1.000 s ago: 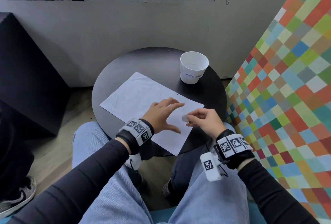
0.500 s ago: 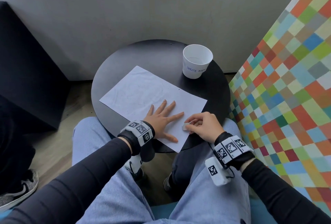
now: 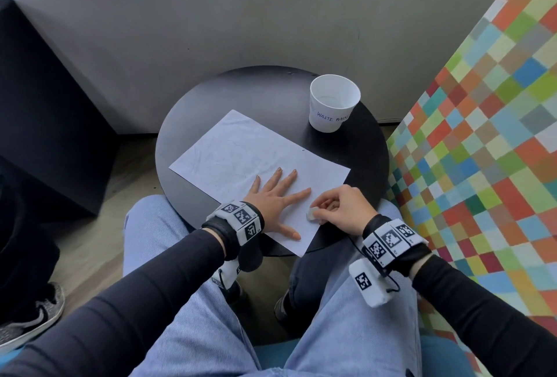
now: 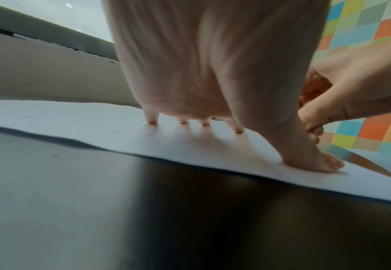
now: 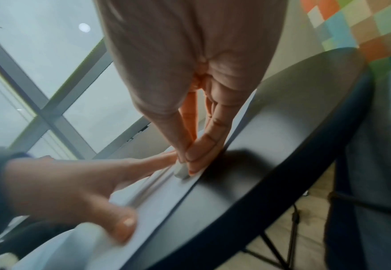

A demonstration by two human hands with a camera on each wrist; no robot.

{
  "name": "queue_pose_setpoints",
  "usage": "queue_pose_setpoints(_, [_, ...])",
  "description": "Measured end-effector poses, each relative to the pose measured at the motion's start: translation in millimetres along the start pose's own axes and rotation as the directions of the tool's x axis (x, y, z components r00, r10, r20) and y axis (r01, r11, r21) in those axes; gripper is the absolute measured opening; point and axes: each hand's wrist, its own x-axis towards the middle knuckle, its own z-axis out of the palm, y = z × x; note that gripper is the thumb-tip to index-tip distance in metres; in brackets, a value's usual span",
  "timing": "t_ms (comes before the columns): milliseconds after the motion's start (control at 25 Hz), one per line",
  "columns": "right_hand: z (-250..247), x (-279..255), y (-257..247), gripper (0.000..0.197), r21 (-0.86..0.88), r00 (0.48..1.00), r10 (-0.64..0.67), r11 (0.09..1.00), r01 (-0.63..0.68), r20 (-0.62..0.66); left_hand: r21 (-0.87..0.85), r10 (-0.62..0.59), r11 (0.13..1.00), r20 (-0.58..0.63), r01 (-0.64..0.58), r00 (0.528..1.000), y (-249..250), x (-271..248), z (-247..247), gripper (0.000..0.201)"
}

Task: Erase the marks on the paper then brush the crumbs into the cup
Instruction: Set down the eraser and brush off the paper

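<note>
A white sheet of paper (image 3: pixel 241 153) with faint pencil marks lies slanted on the round black table (image 3: pixel 211 99). My left hand (image 3: pixel 274 196) lies flat on the sheet's near part, fingers spread and straight, pressing it down. My right hand (image 3: pixel 334 209) pinches a small white eraser (image 3: pixel 311 213) and holds it against the paper near its right edge, just right of my left index finger. In the right wrist view the eraser (image 5: pixel 181 170) touches the sheet between thumb and fingers. Small dark crumbs (image 4: pixel 154 137) dot the paper by my left fingertips. The white paper cup (image 3: pixel 333 102) stands at the table's back right.
The table stands over my knees, with a grey wall and window sill behind it. A multicoloured checked panel (image 3: pixel 482 135) rises close on the right. A dark block (image 3: pixel 45 111) stands at the left. Another person's shoe (image 3: pixel 27 319) shows at the lower left.
My left hand has come down from hovering to lie flat on the paper. My right hand has lowered the eraser onto the sheet near its right edge.
</note>
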Motion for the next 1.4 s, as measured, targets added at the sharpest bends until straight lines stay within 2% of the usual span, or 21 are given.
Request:
queue_pose_setpoints(80, [-3, 2, 2, 0.004, -0.011, 0.998, 0.005, 1.000, -0.005, -0.062, 0.004, 0.002, 1.000, -0.003, -0.002, 1.000, 0, 1, 0, 0.105])
queue_pose_setpoints(240, [-2, 5, 1, 0.004, -0.017, 1.000, -0.006, 1.000, 0.006, 0.013, 0.012, -0.003, 1.000, 0.001, 0.002, 1.000, 0, 1, -1, 0.105])
queue_pose_setpoints(360, [-2, 8, 3, 0.004, -0.032, 0.995, -0.004, 0.999, 0.001, -0.104, 0.019, -0.005, 1.000, 0.006, 0.005, 1.000, 1, 2, 0, 0.105])
queue_pose_setpoints(480, [3, 4, -1, 0.004, -0.013, 0.999, -0.014, 1.000, 0.015, 0.043, 0.015, -0.012, 1.000, 0.009, 0.012, 1.000, 0, 2, 1, 0.105])
queue_pose_setpoints(520, [2, 5, -1, 0.004, -0.017, 0.999, -0.016, 1.000, 0.017, 0.028, 0.017, -0.009, 1.000, 0.008, 0.009, 1.000, 0, 3, 0, 0.105])
queue_pose_setpoints(600, [-3, 9, 1, 0.004, -0.025, 0.996, -0.007, 1.000, 0.005, -0.091, 0.015, -0.008, 1.000, 0.007, 0.008, 1.000, 0, 3, 0, 0.105])
queue_pose_setpoints(640, [-3, 9, 1, 0.004, -0.025, 0.995, -0.005, 1.000, 0.002, -0.098, 0.011, -0.010, 1.000, 0.013, 0.010, 1.000, 1, 2, 0, 0.105])
queue_pose_setpoints(760, [1, 6, -3, 0.004, -0.081, 0.999, -0.028, 0.996, 0.030, 0.027, 0.023, -0.010, 1.000, 0.037, 0.009, 0.999, 0, 2, -5, 0.104])
queue_pose_setpoints(800, [-1, 6, -4, 0.003, -0.110, 0.999, -0.030, 0.993, 0.032, 0.019, 0.036, -0.014, 0.999, 0.035, 0.013, 0.999, -3, 1, -8, 0.103])
queue_pose_setpoints(920, [-17, 16, -1, 0.004, -0.172, 0.997, -0.019, 0.985, 0.005, -0.078, 0.091, -0.077, 0.993, 0.012, 0.076, 0.997, -28, -5, -21, 0.097])
queue_pose_setpoints(1040, [-22, 21, 3, 0.006, -0.191, 0.994, -0.006, 0.982, -0.015, -0.107, 0.113, -0.154, 0.982, 0.015, 0.151, 0.988, -50, -14, -24, 0.094])
queue_pose_setpoints(1160, [-22, 22, 0, 0.006, -0.177, 0.992, -0.005, 0.984, -0.017, -0.123, 0.088, -0.181, 0.980, 0.014, 0.179, 0.983, -54, -18, -18, 0.095])
queue_pose_setpoints(1280, [-15, 18, -10, 0.007, -0.049, 0.986, -0.037, 0.998, 0.029, -0.166, 0.060, -0.181, 0.982, 0.015, 0.180, 0.983, -52, -18, -13, 0.103])
queue_pose_setpoints(1400, [15, 8, -20, 0.003, 0.017, 0.993, -0.097, 0.995, 0.099, -0.067, 0.035, -0.173, 0.985, 0.047, 0.171, 0.984, -50, -18, -14, 0.114])
